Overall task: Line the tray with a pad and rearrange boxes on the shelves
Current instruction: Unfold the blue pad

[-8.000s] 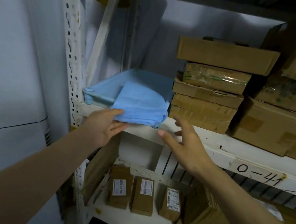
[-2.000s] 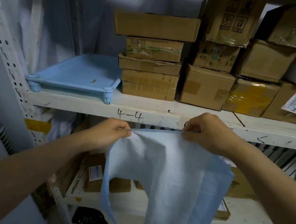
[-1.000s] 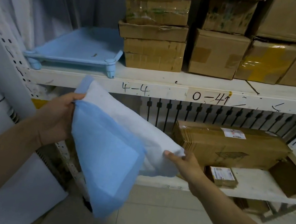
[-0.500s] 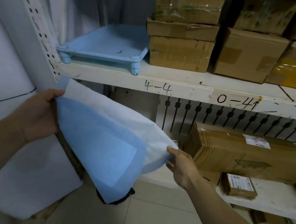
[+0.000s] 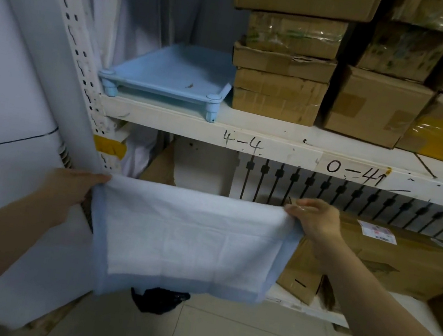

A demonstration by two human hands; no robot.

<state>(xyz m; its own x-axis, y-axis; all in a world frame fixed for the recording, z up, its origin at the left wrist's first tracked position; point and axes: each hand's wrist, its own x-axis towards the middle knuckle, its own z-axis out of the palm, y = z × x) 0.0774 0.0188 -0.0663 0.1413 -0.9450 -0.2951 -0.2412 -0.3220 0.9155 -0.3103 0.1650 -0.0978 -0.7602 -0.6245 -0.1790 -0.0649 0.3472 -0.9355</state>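
Observation:
A white pad with a blue border (image 5: 187, 237) hangs spread out flat below the shelf. My left hand (image 5: 73, 189) pinches its top left corner and my right hand (image 5: 313, 219) pinches its top right corner. The light blue tray (image 5: 171, 74) stands on short legs at the left end of the upper shelf (image 5: 276, 141), with nothing in it but a small speck. A stack of cardboard boxes (image 5: 283, 76) stands right beside the tray.
More cardboard boxes (image 5: 379, 105) fill the upper shelf to the right. A large flat box (image 5: 390, 259) lies on the lower shelf behind my right hand. The perforated shelf post (image 5: 80, 66) rises at left. A black bag (image 5: 160, 299) lies on the tiled floor.
The pad was folded over between my hands; now it is pulled out flat and wide. My right hand has risen to the level of my left.

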